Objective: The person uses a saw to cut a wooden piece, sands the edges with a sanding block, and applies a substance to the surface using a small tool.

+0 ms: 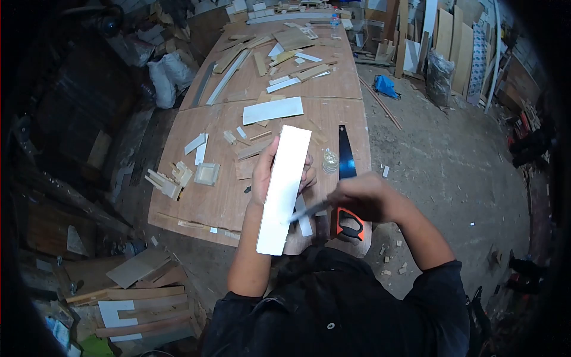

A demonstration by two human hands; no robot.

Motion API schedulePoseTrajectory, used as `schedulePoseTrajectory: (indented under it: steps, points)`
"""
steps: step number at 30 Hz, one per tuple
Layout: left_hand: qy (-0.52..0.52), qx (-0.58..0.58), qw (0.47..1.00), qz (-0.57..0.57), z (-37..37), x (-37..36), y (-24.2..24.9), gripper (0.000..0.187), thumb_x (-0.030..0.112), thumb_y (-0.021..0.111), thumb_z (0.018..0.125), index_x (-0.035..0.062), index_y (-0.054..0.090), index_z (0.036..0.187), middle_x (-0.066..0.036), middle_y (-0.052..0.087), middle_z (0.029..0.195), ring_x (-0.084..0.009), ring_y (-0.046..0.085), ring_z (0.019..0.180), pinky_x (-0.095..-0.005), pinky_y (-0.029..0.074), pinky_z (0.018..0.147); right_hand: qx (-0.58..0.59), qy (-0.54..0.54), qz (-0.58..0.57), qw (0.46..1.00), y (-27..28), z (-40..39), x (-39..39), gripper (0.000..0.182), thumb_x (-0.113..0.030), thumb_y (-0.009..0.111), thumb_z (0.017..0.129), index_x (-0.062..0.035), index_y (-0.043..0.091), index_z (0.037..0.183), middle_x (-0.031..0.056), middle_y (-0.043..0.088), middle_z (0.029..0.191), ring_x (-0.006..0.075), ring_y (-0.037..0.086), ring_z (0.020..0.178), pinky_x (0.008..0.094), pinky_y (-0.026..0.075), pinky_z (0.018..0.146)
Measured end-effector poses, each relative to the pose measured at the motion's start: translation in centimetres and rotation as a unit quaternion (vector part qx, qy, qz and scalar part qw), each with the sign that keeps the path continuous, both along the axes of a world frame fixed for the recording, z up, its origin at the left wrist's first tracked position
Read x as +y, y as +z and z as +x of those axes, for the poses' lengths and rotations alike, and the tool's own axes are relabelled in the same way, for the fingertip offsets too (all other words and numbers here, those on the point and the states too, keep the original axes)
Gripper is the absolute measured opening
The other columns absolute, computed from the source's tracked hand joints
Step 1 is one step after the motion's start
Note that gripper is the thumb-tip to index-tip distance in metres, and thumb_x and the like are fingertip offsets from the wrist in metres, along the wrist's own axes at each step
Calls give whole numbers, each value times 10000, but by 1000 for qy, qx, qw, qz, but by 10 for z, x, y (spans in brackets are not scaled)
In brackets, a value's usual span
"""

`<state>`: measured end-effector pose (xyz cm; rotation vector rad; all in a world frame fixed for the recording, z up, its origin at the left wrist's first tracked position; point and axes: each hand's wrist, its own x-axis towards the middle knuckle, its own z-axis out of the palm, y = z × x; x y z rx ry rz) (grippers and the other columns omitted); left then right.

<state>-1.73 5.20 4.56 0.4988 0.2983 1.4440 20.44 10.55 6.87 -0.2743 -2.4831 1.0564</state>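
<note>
My left hand (263, 172) is wrapped round a long white board (284, 190), held up tilted above the near part of the table. Its fingers show at the board's right edge. My right hand (360, 196), blurred, is closed on a thin dark tool (310, 210) whose tip reaches the lower right edge of the board. What kind of tool it is, I cannot tell. Beside and partly under my right hand lies a handsaw (350, 225) with an orange and black handle. A small round glass jar (330, 160) stands between the board and the saw blade.
The wooden table (196, 134) bears a white panel (272, 110), a small square frame (206, 174), joined wood pieces (171, 183) and many strips farther off. A blue bag (386, 86) lies on the floor at the right. Stacked boards (148, 303) are at the lower left.
</note>
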Motion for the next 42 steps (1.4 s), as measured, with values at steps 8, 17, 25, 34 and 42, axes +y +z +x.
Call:
schedulePoseTrajectory:
  steps: [8,17,25,34,42]
  points:
    - [42,10,999,4,-1,7,1,484,481,378,1020,46,586,1055,-122,587,814,-166,577,603,-269,442,451,-5,-135,101,986,-2,-14,-7,173,49,684,823,-35,644,969,126,701,869,258,713,818,342,553,720]
    - [56,-10,998,23,-9,12,-8,581,509,366,1013,-15,611,960,-107,555,735,-178,497,526,-264,402,417,100,-72,-25,992,-7,-18,-7,126,-47,688,868,-77,608,960,98,683,823,288,697,757,335,541,640]
    - [90,-7,995,43,-20,11,-11,633,546,364,997,-23,625,911,-96,545,652,-181,448,485,-271,347,434,-30,70,-70,995,-13,-19,-20,185,20,679,836,-34,597,992,118,694,835,269,714,779,333,567,680]
    - [107,-16,994,36,-21,11,-10,627,547,356,998,-12,625,905,-90,557,641,-180,446,474,-286,343,461,11,30,-95,995,-17,-19,-18,121,8,645,846,-26,607,956,129,698,825,285,707,740,345,551,650]
    - [101,-39,993,50,-17,12,-9,651,545,335,1003,-30,625,907,-79,559,623,-172,446,472,-281,339,447,79,-71,26,994,-8,-27,-11,146,-3,699,789,-33,637,917,134,695,803,295,703,723,344,547,632]
